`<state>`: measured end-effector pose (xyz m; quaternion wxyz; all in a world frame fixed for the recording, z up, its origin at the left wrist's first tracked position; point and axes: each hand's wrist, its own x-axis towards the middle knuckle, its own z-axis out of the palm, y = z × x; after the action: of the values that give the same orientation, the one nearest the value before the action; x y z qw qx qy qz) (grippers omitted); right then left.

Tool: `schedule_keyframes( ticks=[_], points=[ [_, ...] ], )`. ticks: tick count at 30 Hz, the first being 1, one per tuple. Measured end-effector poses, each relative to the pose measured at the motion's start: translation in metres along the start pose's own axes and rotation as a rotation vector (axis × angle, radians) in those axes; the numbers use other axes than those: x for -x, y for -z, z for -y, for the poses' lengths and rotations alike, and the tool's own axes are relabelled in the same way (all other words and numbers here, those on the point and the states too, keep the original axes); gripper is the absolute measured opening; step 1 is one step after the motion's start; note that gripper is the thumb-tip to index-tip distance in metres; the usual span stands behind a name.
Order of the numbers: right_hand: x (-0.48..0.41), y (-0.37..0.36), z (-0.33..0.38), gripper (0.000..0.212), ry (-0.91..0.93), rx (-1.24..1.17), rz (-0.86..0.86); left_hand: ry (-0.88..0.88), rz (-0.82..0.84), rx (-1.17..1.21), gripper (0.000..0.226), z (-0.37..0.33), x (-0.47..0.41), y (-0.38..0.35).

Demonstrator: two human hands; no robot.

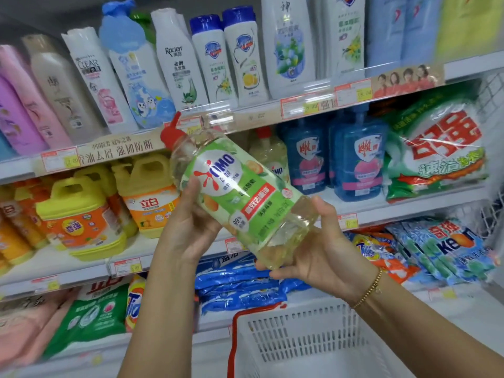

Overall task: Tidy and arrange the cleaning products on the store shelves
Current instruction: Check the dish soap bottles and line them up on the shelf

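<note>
Gap on middle shelf (152,245) between yellow jug (148,195) and shelved OMO bottle (268,156); blue bottles (354,159) packed tight rightward.

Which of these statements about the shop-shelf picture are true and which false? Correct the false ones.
1. The left hand and right hand both hold the OMO bottle, tilted, red cap upper left. True.
2. The right wrist is bare. False: it wears a beaded bracelet.
3. A white basket sits below the hands. True.
4. The yellow jugs stand on the topmost shelf. False: one shelf lower, left of the bottle.
</note>
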<state>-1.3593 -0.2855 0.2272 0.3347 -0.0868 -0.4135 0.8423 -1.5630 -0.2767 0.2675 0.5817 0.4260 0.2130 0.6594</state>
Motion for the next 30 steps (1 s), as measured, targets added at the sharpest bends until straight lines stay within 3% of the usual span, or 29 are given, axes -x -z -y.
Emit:
schedule_keyframes(
  ticks=[3,6,10,15,18,21,23,24,27,30],
  points=[
    [0.012,-0.017,-0.003,0.077,-0.038,0.124,-0.051,0.086,-0.07,0.072,0.091,0.0,0.007,0.005],
    [0.026,-0.03,0.001,0.079,-0.063,0.295,-0.114,0.277,-0.128,0.095,0.11,0.011,0.01,0.002],
    [0.047,-0.034,0.011,0.081,-0.098,0.321,-0.159,0.447,-0.102,0.049,0.097,0.026,0.017,-0.01],
    [0.08,-0.017,0.026,0.079,-0.198,0.322,-0.209,0.583,-0.11,0.069,0.107,0.047,0.017,-0.019],
    [0.102,0.004,0.029,0.078,-0.278,0.312,-0.228,0.655,-0.099,-0.016,0.096,0.064,0.014,-0.03],
    [0.124,0.037,0.031,0.063,-0.301,0.241,-0.296,0.614,-0.076,-0.157,0.072,0.078,-0.003,-0.049],
    [0.14,0.068,0.034,0.056,-0.267,0.25,-0.364,0.557,0.007,-0.283,0.087,0.093,-0.019,-0.073],
    [0.148,0.085,0.037,0.055,-0.247,0.262,-0.372,0.532,0.073,-0.391,0.083,0.102,-0.026,-0.087],
    [0.18,0.124,0.058,0.067,-0.243,0.354,-0.293,0.462,0.237,-0.612,0.039,0.136,-0.038,-0.134],
    [0.217,0.161,0.084,0.062,-0.274,0.537,-0.403,0.412,0.385,-0.747,0.058,0.175,-0.046,-0.173]
  ],
)
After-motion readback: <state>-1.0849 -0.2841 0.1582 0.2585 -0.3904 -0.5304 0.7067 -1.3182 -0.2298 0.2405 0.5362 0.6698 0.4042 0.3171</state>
